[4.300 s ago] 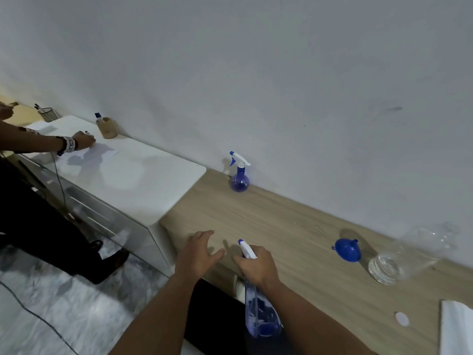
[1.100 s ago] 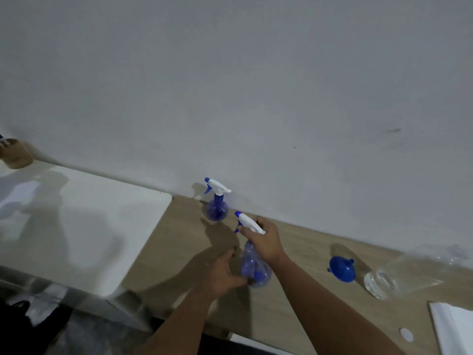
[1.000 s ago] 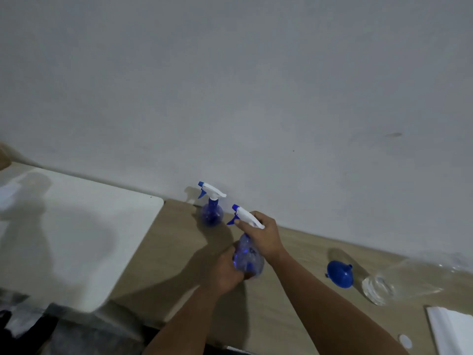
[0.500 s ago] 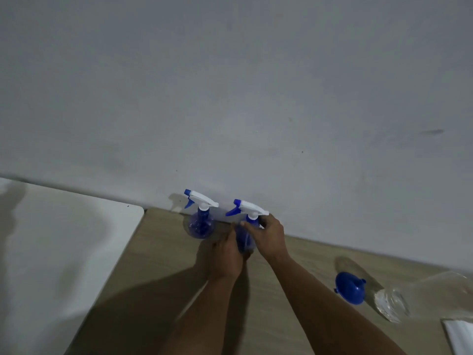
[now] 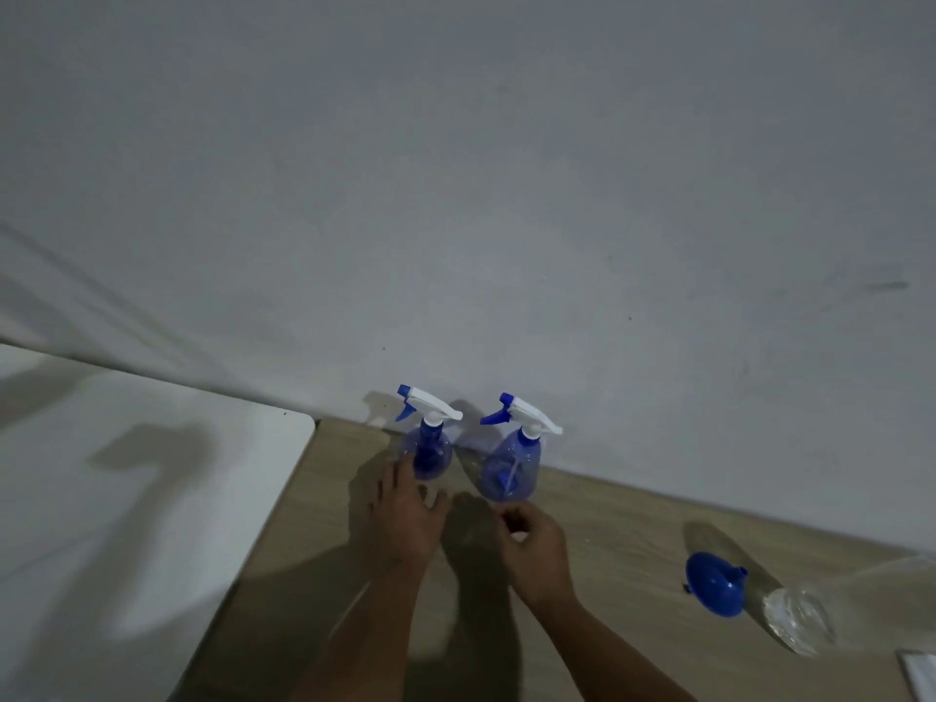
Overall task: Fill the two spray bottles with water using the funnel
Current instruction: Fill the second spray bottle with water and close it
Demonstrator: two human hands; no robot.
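Observation:
Two blue spray bottles with white trigger heads stand side by side against the wall on the wooden counter (image 5: 608, 539): the left bottle (image 5: 429, 450) and the right bottle (image 5: 511, 471). My left hand (image 5: 405, 519) lies just in front of the left bottle with fingers spread, a fingertip close to its base. A little in front of the right bottle is my right hand (image 5: 532, 544), fingers loosely curled, holding nothing. A blue funnel (image 5: 714, 590) lies on the counter at the right, beside a clear plastic water bottle (image 5: 820, 610) lying on its side.
A white cabinet top (image 5: 126, 499) adjoins the counter on the left. The grey wall rises right behind the bottles. A white object's corner (image 5: 922, 681) shows at the lower right edge.
The second spray bottle has been set down upright next to the first one by the wall. Both hands have let go of it and drawn back toward me.

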